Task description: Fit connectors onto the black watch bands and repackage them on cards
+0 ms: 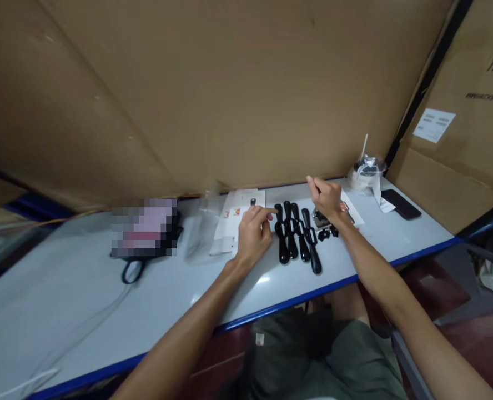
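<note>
Far L of row of black handles (300, 233): dark-edged item (149, 228) w/ pixelated face, dark loop (132, 272) below. Nearer, L of row: clear plastic bag (202, 236), thin, floppy; then printed paper (225, 225), flat. Just L of row now: left hand (255, 230), half-curled, finger out at nearest handle, touching or just short, can't tell; hold on anything unclear too, small dark cylinder (253, 201) right by it. Then row itself, on pale smooth tabletop (255, 294): four, glossy, bulbous ends, openings mid-length. Prob. light, stiff, a bit slippery; best gripped at narrower mid. Just R of row: right hand (326, 198), mostly curled in, one digit poking out, can't tell if holding anything; metal pieces (320, 220) & small black parts (323, 235) near wrist. Farther R of row: plastic-wrapped bundle (366, 176), crinkly; last, flat black phone (401, 204), hard, rounded corners.
</note>
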`<state>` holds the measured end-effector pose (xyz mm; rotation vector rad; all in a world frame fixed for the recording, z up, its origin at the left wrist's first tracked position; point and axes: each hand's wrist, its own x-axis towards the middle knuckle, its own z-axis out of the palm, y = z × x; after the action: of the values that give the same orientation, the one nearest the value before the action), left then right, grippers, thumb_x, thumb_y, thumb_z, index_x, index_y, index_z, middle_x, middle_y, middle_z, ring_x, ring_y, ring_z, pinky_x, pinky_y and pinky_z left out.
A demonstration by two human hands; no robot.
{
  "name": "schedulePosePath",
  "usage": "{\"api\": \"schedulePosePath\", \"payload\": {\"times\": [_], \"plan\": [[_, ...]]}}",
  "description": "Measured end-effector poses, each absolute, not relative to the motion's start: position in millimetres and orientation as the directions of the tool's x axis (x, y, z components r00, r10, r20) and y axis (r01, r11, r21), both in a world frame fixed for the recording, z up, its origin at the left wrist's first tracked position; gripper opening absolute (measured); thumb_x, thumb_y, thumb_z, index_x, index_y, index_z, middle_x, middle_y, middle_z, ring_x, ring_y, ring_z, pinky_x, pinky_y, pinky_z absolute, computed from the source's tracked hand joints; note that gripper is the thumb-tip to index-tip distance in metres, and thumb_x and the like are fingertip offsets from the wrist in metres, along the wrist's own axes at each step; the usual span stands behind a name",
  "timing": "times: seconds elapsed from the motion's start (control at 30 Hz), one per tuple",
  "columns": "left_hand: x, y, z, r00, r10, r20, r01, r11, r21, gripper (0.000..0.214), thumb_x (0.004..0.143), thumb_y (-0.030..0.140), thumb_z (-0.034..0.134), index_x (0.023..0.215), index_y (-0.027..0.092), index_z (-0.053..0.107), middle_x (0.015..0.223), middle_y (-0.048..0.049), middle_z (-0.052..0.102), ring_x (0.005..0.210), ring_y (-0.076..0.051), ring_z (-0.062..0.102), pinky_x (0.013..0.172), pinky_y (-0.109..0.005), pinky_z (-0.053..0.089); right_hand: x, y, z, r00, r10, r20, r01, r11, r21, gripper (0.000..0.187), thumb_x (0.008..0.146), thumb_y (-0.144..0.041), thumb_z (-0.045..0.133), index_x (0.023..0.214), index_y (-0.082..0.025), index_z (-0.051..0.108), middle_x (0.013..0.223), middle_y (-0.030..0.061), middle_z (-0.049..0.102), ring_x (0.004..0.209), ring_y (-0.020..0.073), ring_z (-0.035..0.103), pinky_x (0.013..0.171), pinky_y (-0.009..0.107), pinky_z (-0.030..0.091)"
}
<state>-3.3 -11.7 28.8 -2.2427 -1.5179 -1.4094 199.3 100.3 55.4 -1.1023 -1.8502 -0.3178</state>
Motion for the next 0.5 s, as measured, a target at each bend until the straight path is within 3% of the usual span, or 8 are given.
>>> {"api": "schedulePosePath", "payload": {"times": [0.1, 0.3, 0.37, 0.43, 0.5], "plan": [[-6, -5, 27, 0.078, 0.731, 0.678, 0.775, -0.472, 0.42, 0.026, 0.09, 0.009, 0.046, 0.1, 0.019, 0.068, 0.087, -0.0054, 0.067, 0.088, -0.022, 0.063, 0.083, -0.039, 0.05, 203, 99, 56, -0.133, 0.584, 0.801, 0.782, 0.559, -0.277, 0.053, 0.107, -0.039, 0.039, 0.059, -0.02, 0.05, 0.054, 0.001, 0.055, 0.051, 0.0113, 0.043, 0.058, 0.029, 0.025], [14, -32, 36, 0.234, 0.672, 0.702, 0.781, -0.56, 0.276, 0.029, 0.094, 0.015, 0.044, 0.096, 0.023, 0.072, 0.086, -0.0101, 0.067, 0.085, -0.026, 0.063, 0.079, -0.048, 0.053, 207, 96, 58, -0.1, 0.59, 0.801, 0.756, 0.569, -0.324, 0.053, 0.107, -0.039, 0.035, 0.061, -0.02, 0.054, 0.055, 0.0026, 0.059, 0.051, 0.0127, 0.046, 0.058, 0.03, 0.025], [38, -68, 31, 0.504, 0.687, 0.523, 0.736, -0.659, 0.157, 0.03, 0.095, 0.019, 0.046, 0.104, 0.028, 0.073, 0.099, -0.0139, 0.068, 0.091, -0.03, 0.064, 0.077, -0.054, 0.053, 205, 96, 57, -0.12, 0.6, 0.791, 0.747, 0.579, -0.326, 0.053, 0.107, -0.039, 0.035, 0.063, -0.02, 0.057, 0.056, 0.0031, 0.06, 0.052, 0.013, 0.048, 0.058, 0.03, 0.025], [73, -111, 19, 0.627, 0.667, 0.402, 0.682, -0.72, 0.132, 0.021, 0.097, 0.031, 0.055, 0.107, 0.038, 0.072, 0.116, -0.013, 0.067, 0.096, -0.031, 0.065, 0.073, -0.052, 0.057, 202, 96, 57, -0.152, 0.608, 0.779, 0.732, 0.6, -0.325, 0.053, 0.108, -0.038, 0.035, 0.064, -0.02, 0.059, 0.057, 0.0036, 0.062, 0.052, 0.0132, 0.049, 0.057, 0.03, 0.025], [115, -154, 1, 0.699, 0.651, 0.297, 0.647, -0.752, 0.126, 0.019, 0.097, 0.043, 0.059, 0.114, 0.042, 0.068, 0.133, -0.011, 0.061, 0.108, -0.027, 0.064, 0.079, -0.046, 0.06, 199, 96, 56, -0.179, 0.617, 0.766, 0.717, 0.615, -0.328, 0.053, 0.108, -0.039, 0.036, 0.065, -0.02, 0.061, 0.058, 0.0038, 0.063, 0.053, 0.0133, 0.05, 0.057, 0.03, 0.024]]}}
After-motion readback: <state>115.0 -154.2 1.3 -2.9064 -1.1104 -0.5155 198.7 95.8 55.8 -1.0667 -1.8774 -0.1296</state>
